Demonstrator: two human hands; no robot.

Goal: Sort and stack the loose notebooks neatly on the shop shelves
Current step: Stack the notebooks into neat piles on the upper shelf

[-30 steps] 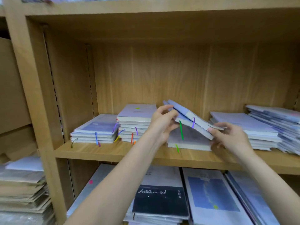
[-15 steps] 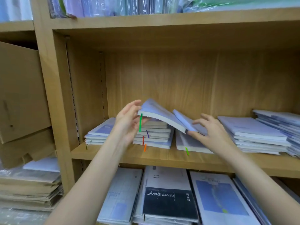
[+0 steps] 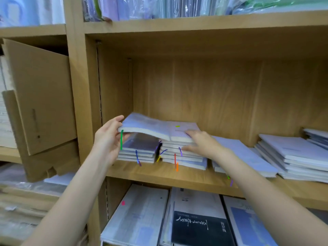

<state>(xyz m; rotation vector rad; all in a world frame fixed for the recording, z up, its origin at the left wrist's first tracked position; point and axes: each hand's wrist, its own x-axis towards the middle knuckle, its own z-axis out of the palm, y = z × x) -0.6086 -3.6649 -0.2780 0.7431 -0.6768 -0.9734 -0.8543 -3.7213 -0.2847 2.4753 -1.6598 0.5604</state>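
My left hand (image 3: pixel 108 141) grips the left edge of a pale lilac notebook with a green ribbon (image 3: pixel 142 126), held tilted above the leftmost low stack (image 3: pixel 137 151). Its right part overlaps the top of a taller second stack (image 3: pixel 181 151). My right hand (image 3: pixel 200 143) lies with fingers stretched against the front of that taller stack, touching the top notebooks. Coloured ribbon bookmarks hang from both stacks. To the right, a flat notebook pile (image 3: pixel 245 157) lies partly under my right forearm.
All stacks stand on a wooden shelf (image 3: pixel 177 176). More pale notebook piles (image 3: pixel 292 157) fill its right end. Larger books, one with a dark cover (image 3: pixel 198 228), lie on the shelf below. A cardboard box (image 3: pixel 39 96) juts out at the left. Wrapped stock sits on the top shelf.
My left hand has carried the green-ribbon notebook further left, over the leftmost stack, and lowered it flatter. My right hand left the third pile and moved to the front of the taller stack.
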